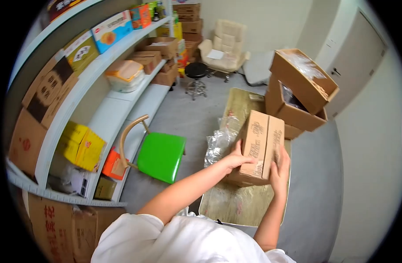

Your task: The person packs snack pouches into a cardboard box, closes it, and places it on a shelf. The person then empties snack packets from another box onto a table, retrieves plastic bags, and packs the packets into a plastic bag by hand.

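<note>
A brown cardboard box, taped along its top and printed with dark lettering, is between my two hands over a low table. My left hand presses on its near left side, with the thumb laid over the top. My right hand grips the near right side, fingers against the cardboard. Whether the box's underside rests on the table is hidden. Crumpled clear plastic wrap lies on the table just left of the box.
Open cardboard boxes are stacked at the table's far right end. A green-seated chair stands to the left, before shelves holding cartons. Further back are a black stool and a cream armchair. A door is at right.
</note>
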Demonstrator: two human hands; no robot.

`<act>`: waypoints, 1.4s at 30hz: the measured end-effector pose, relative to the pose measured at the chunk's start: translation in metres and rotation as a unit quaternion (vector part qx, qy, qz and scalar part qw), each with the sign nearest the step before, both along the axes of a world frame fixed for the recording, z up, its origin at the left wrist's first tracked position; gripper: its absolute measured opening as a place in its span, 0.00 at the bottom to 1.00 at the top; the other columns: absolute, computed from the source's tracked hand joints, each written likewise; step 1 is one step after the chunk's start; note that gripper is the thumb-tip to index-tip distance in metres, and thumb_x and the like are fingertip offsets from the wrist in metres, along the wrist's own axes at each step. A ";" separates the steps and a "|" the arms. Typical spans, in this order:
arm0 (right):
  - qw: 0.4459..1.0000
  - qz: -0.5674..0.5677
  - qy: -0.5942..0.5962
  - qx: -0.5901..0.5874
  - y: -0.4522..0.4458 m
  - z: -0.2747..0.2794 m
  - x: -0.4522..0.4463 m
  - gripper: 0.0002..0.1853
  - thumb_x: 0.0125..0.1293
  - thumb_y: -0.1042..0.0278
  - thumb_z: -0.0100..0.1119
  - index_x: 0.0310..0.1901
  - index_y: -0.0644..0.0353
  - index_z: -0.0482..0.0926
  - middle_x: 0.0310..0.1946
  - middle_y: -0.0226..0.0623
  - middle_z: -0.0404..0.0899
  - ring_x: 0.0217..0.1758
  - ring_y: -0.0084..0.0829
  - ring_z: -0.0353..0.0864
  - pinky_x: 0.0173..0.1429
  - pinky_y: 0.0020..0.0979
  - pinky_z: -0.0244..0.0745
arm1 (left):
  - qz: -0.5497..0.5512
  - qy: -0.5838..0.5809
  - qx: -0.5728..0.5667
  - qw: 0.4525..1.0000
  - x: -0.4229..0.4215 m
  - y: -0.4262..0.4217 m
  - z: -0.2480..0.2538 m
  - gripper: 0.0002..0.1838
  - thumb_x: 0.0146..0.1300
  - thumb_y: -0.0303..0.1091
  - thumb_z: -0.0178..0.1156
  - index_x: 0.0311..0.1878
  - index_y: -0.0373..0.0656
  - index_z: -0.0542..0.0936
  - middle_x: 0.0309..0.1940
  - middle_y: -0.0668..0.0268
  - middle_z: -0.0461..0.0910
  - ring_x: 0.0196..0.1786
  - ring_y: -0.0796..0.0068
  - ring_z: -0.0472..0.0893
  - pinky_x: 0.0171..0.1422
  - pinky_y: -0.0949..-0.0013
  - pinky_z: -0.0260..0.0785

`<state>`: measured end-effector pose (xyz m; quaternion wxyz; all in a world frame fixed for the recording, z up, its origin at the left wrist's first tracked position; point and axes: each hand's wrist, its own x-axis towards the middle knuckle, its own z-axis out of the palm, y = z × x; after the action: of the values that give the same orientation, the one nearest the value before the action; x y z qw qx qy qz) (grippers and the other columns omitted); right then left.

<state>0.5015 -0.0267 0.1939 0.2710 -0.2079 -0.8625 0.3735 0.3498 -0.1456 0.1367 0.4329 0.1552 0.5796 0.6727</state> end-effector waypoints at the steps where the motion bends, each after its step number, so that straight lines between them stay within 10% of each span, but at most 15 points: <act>1: 0.979 -0.012 0.120 -0.163 0.003 -0.009 0.000 0.31 0.61 0.76 0.48 0.68 0.57 0.60 0.64 0.43 0.64 0.67 0.43 0.62 0.69 0.40 0.60 | 0.003 -0.009 -0.007 1.000 0.000 -0.003 0.001 0.61 0.44 0.34 0.73 0.74 0.44 0.40 0.69 0.53 0.55 0.71 0.62 0.58 0.72 0.63 0.53; 4: 0.832 0.061 0.189 -0.518 0.007 -0.020 0.010 0.37 0.55 0.75 0.51 0.70 0.60 0.55 0.65 0.43 0.62 0.69 0.39 0.61 0.70 0.37 0.58 | 0.022 -0.059 0.010 0.998 0.012 -0.015 0.009 0.60 0.51 0.48 0.68 0.75 0.46 0.35 0.73 0.53 0.48 0.74 0.61 0.53 0.74 0.60 0.49; 7: 0.759 0.051 0.152 -0.631 0.033 -0.074 0.021 0.36 0.50 0.65 0.60 0.65 0.60 0.64 0.60 0.42 0.70 0.63 0.40 0.69 0.67 0.40 0.64 | 0.040 -0.121 0.048 0.991 0.021 -0.017 0.005 0.58 0.53 0.51 0.66 0.75 0.46 0.35 0.73 0.53 0.47 0.74 0.60 0.52 0.74 0.59 0.49; 18: 0.703 0.076 0.190 -0.681 0.034 -0.102 0.016 0.30 0.67 0.49 0.52 0.65 0.58 0.64 0.63 0.37 0.68 0.65 0.36 0.67 0.67 0.39 0.64 | 0.068 -0.083 0.026 0.994 0.028 -0.015 0.013 0.54 0.52 0.48 0.65 0.75 0.46 0.42 0.72 0.56 0.52 0.73 0.63 0.54 0.73 0.61 0.49; 32: 0.806 0.056 0.080 -0.584 0.058 -0.157 0.017 0.34 0.71 0.47 0.47 0.72 0.50 0.51 0.68 0.35 0.60 0.68 0.35 0.63 0.68 0.39 0.63 | 0.059 -0.028 0.036 0.997 0.026 -0.037 0.014 0.46 0.60 0.38 0.57 0.76 0.50 0.40 0.74 0.60 0.49 0.75 0.64 0.51 0.74 0.61 0.47; 36: 0.843 0.068 0.091 -0.526 0.020 -0.096 0.007 0.31 0.70 0.54 0.51 0.71 0.48 0.55 0.64 0.35 0.65 0.64 0.33 0.66 0.66 0.36 0.65 | 0.084 0.422 -0.137 0.892 0.025 -0.040 0.044 0.40 0.59 0.26 0.46 0.75 0.56 0.48 0.72 0.44 0.44 0.75 0.45 0.48 0.76 0.56 0.45; 42: 0.842 0.049 0.068 -0.532 0.002 -0.099 -0.006 0.32 0.67 0.65 0.56 0.70 0.50 0.55 0.63 0.41 0.65 0.64 0.34 0.66 0.66 0.34 0.63 | 0.039 0.403 -0.272 0.873 0.022 -0.043 0.090 0.43 0.62 0.70 0.44 0.75 0.65 0.44 0.71 0.35 0.42 0.74 0.36 0.44 0.74 0.48 0.46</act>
<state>0.4952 -0.0249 0.0953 0.1579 -0.2523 -0.5195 0.8010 0.3718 -0.1889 0.2265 0.1605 0.2667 0.8692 0.3842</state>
